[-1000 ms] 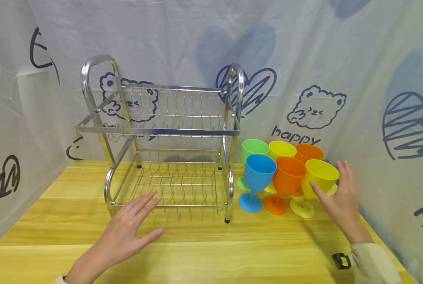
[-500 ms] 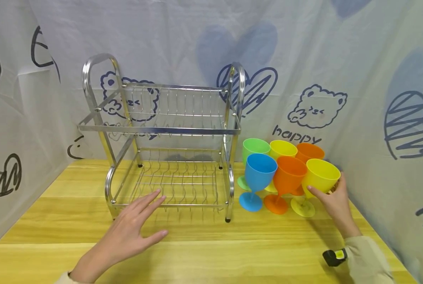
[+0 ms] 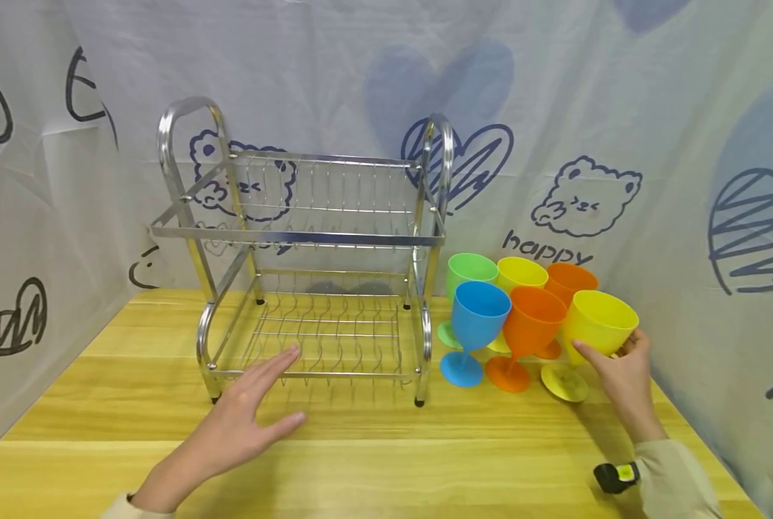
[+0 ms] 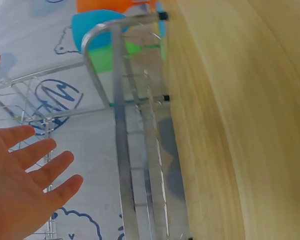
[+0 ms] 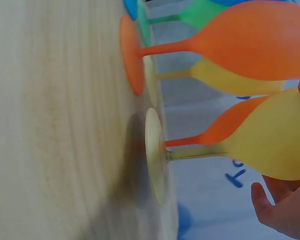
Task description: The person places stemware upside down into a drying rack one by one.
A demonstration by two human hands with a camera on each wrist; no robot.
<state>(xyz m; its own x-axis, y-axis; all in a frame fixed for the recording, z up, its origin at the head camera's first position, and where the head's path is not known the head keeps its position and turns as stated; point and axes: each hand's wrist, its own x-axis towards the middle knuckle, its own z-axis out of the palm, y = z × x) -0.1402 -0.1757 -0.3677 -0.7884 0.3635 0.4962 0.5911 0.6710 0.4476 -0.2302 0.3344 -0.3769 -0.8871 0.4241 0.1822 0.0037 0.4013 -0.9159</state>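
My right hand grips the bowl of the front yellow goblet, thumb on its near side and the other fingers partly hidden behind it. That goblet leans slightly, and in the right wrist view its foot looks raised off the table. Beside it stand an orange goblet and a blue goblet. Behind them are a green goblet, a second yellow goblet and a second orange goblet. My left hand, fingers spread and holding nothing, hovers before the two-tier metal dish rack.
The rack stands on the wooden table, left of the goblets, with bare wire tiers. A white cloth printed with bears and hearts hangs behind and at both sides. A black device sits at my right wrist.
My right hand has closed in on the front yellow goblet and taken hold of its bowl. The goblet has tilted and shifted slightly right. My left hand stays nearly where it was.
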